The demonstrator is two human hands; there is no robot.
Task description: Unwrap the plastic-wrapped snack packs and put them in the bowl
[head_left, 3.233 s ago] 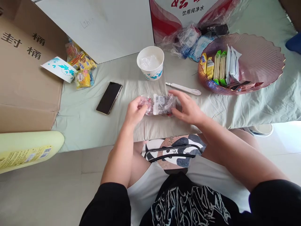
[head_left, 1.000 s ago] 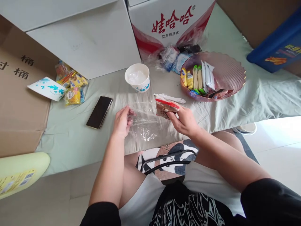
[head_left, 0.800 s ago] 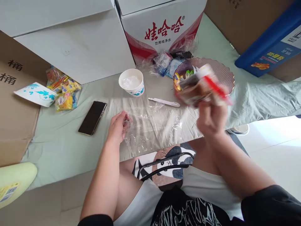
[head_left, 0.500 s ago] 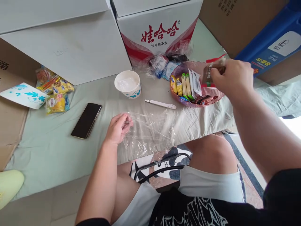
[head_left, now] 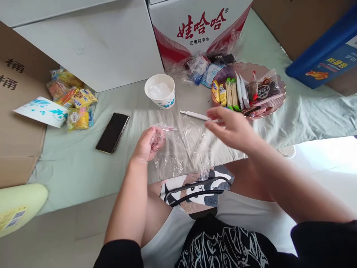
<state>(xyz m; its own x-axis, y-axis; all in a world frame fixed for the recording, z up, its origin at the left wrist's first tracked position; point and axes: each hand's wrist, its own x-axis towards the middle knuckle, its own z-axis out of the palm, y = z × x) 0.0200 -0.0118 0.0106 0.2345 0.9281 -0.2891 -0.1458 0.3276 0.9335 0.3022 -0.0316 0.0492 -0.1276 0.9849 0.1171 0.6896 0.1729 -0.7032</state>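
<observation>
My left hand (head_left: 149,144) is closed on a clear plastic bag (head_left: 182,152), which spreads to the right over the table's front edge. My right hand (head_left: 230,127) is empty, its fingers apart, just over the handle end of a white craft knife (head_left: 195,115). Behind it stands a pink scalloped bowl (head_left: 279,100). Yellow packets (head_left: 222,95), green-ended packets (head_left: 232,93), white sachets (head_left: 242,90) and a dark clear-edged snack packet (head_left: 264,88) stand or lie in it. A white paper cup (head_left: 160,91) with blue leaves holds crumpled clear plastic.
A black phone (head_left: 112,133) lies left of the cup. Beyond it are snack packets (head_left: 79,104) and a leaf-printed paper piece (head_left: 44,111). White boxes (head_left: 89,48) line the back, with crumpled wrappers (head_left: 202,69) before them. A blue container (head_left: 323,56) stands right; a pale green container (head_left: 22,208) is left.
My right hand has let go of the dark snack packet, now in the bowl, and moved left toward the craft knife. My left hand keeps the plastic bag. The view has shifted slightly.
</observation>
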